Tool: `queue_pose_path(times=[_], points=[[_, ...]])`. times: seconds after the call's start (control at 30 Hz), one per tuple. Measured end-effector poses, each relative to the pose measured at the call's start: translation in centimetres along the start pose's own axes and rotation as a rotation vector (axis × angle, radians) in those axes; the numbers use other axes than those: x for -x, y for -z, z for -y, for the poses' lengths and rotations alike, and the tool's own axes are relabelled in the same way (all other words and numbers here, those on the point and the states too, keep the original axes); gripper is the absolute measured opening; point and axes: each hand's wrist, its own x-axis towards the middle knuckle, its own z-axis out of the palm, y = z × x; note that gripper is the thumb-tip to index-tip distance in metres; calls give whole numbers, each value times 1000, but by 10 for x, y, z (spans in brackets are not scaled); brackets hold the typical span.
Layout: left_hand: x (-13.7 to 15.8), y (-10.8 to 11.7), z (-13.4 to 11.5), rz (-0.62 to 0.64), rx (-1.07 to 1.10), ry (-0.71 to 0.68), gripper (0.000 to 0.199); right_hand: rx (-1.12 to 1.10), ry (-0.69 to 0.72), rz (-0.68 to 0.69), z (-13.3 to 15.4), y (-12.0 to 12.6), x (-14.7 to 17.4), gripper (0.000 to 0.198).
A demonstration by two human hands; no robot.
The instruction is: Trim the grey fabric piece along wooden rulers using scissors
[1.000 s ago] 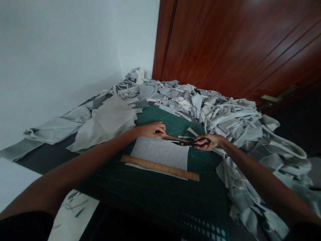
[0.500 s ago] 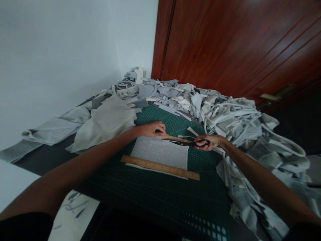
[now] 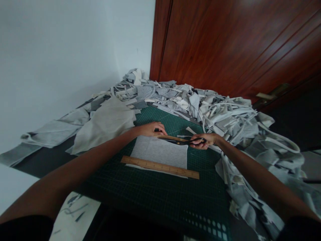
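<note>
A light grey piece of fabric [image 3: 159, 150] lies flat on the green cutting mat [image 3: 155, 190]. One wooden ruler [image 3: 160, 166] rests across its near edge. Along its far edge lies a second wooden ruler [image 3: 173, 137], partly covered by my hands and the scissors. My left hand [image 3: 152, 129] is at that ruler's left end, fingers bent and pressed down on it and the fabric edge. My right hand [image 3: 204, 141] grips the black handles of the scissors [image 3: 177, 141]. Their blades point left along the fabric's far edge; whether they are fully closed is hard to make out.
Heaps of grey and white fabric scraps [image 3: 225, 113] line the back and right of the table. A larger pale cloth [image 3: 102, 124] lies at the left. Thin offcuts [image 3: 191, 130] sit behind my right hand. A white wall and a wooden door [image 3: 213, 43] stand behind.
My right hand and the scissors have moved slightly left along the fabric's far edge. My left hand, the fabric and the near ruler stay about where they were.
</note>
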Motion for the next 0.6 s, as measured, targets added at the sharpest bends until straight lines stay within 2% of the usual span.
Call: queue_pose_path(times=[0.6], points=[[0,0,1,15,-17,-11,23,30,22,-19,2,-5,-10,32]])
